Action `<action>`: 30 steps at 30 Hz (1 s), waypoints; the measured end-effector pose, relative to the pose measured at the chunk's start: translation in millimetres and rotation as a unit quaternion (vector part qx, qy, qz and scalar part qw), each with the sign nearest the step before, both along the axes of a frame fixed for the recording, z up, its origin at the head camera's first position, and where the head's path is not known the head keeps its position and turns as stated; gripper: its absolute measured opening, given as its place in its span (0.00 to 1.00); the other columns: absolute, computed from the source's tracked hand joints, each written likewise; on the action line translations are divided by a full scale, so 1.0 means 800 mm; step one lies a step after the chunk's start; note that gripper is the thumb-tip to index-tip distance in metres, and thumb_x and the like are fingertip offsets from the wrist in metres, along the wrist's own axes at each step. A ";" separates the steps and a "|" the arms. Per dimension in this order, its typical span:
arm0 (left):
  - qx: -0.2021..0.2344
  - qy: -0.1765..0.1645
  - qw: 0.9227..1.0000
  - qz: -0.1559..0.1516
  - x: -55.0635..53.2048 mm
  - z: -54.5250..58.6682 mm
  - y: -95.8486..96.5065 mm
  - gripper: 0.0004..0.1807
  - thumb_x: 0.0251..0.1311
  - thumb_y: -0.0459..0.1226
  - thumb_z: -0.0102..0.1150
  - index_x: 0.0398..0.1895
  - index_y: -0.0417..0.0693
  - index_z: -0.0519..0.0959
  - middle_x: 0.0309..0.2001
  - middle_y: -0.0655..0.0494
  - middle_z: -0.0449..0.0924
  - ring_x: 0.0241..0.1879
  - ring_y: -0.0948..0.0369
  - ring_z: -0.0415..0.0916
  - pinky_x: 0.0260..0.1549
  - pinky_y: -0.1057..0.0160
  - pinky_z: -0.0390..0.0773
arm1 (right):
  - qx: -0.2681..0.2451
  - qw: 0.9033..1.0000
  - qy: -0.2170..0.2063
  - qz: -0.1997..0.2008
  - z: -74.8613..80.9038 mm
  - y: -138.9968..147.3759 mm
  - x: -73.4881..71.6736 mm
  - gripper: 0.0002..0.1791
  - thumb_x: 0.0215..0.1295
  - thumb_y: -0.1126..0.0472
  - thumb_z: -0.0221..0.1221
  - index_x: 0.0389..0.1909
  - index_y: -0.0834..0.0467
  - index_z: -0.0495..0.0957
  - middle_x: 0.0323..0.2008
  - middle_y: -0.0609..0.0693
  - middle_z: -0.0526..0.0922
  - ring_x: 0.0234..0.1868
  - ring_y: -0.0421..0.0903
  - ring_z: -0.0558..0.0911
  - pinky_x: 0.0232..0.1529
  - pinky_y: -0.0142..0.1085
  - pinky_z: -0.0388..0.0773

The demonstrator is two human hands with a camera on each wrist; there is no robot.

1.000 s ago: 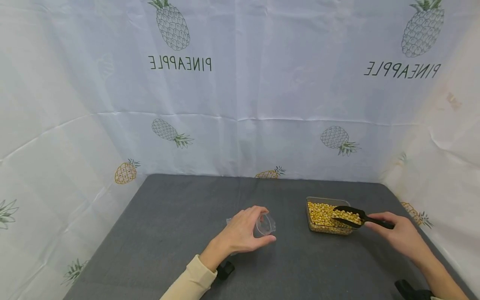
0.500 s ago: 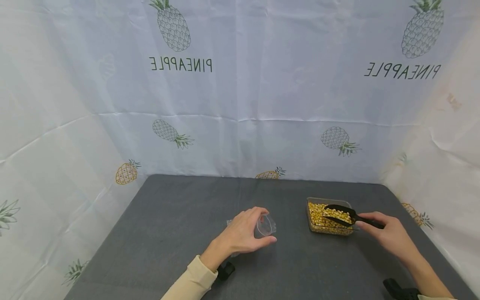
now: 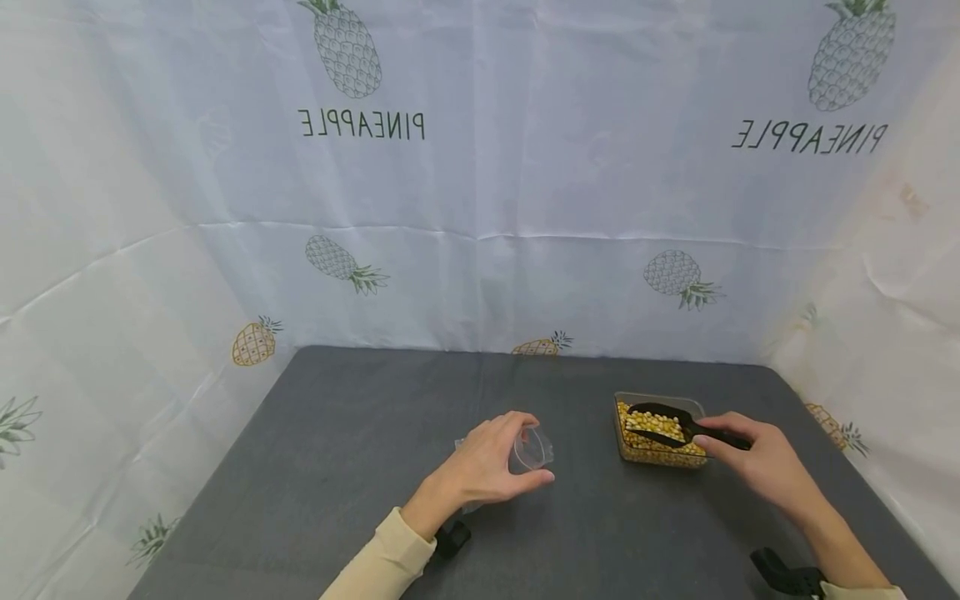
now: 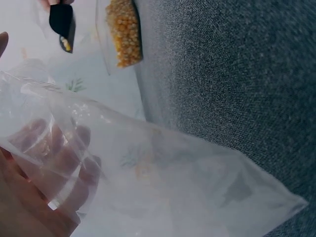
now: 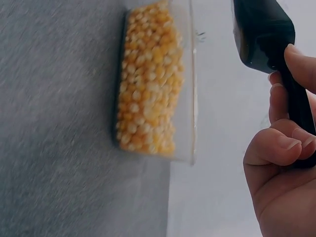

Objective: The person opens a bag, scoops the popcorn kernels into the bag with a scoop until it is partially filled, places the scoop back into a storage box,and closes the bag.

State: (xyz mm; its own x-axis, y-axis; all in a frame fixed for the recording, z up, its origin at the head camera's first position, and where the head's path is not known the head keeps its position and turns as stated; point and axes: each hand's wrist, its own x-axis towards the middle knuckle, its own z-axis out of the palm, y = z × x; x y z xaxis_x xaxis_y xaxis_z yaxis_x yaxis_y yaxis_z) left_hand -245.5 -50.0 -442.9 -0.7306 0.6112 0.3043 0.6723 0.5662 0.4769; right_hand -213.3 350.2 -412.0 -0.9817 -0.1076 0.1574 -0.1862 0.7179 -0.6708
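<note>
Currently, black scoop of kernels is being held above clear container by right grip, closed round handle; clear bag is being held over counter by left grip, curved wide.

A table with a dark grey, woven-looking surface and rounded far corners is surrounded by hanging pale cloth. The far cloth looks bluish white, while the left cloth and the right cloth have a warmer, creamy tone. A horizontal crease crosses the far side, and soft vertical folds run down it. High on the far cloth are two large grey pineapples with green leaves, and under each stands the green word "PINEAPPLE", written in mirror image. Lower there are two smaller grey pineapples, tilted, and several yellow pineapples near the table's edges. The light is soft and rather even.
</note>
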 end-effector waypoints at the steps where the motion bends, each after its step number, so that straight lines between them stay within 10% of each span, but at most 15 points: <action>1: 0.001 0.000 1.000 0.000 0.000 0.001 0.000 0.39 0.63 0.63 0.59 0.67 0.48 0.71 0.52 0.59 0.77 0.48 0.64 0.76 0.47 0.58 0.76 | 0.002 1.000 0.008 0.003 0.002 -0.002 0.000 0.21 0.72 0.51 0.63 0.58 0.59 0.82 0.56 0.60 0.80 0.59 0.48 0.75 0.48 0.60 0.73; 6: 0.004 -0.006 1.000 -0.002 0.000 0.002 0.000 0.40 0.62 0.63 0.60 0.67 0.46 0.71 0.53 0.58 0.77 0.49 0.63 0.76 0.48 0.57 0.76 | 0.014 0.999 0.036 0.020 0.008 -0.015 0.001 0.18 0.70 0.53 0.65 0.56 0.56 0.83 0.55 0.57 0.81 0.51 0.26 0.72 0.47 0.57 0.74; 13: 0.011 -0.002 1.000 -0.003 0.000 0.001 -0.001 0.39 0.62 0.62 0.60 0.67 0.46 0.71 0.53 0.56 0.78 0.49 0.63 0.77 0.47 0.57 0.77 | 0.012 0.997 0.057 0.045 0.016 -0.033 0.001 0.15 0.69 0.58 0.66 0.55 0.55 0.84 0.52 0.54 0.82 0.47 0.30 0.77 0.37 0.36 0.78; 30: 0.019 -0.015 1.000 -0.004 0.000 0.004 0.000 0.37 0.63 0.61 0.61 0.67 0.49 0.71 0.54 0.57 0.78 0.50 0.63 0.77 0.47 0.58 0.78 | -0.012 0.992 0.076 0.101 0.029 -0.066 0.001 0.14 0.68 0.61 0.66 0.53 0.55 0.85 0.50 0.51 0.82 0.47 0.32 0.77 0.38 0.36 0.78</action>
State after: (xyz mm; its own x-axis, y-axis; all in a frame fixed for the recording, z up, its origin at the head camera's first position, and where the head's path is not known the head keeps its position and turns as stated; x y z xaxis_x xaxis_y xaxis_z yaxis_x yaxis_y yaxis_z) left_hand -245.1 -49.6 -439.4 -0.7351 0.6057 0.3045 0.6615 0.5425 0.5178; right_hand -212.6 297.3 -388.9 -0.9050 -0.2943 0.3071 -0.4253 0.6393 -0.6406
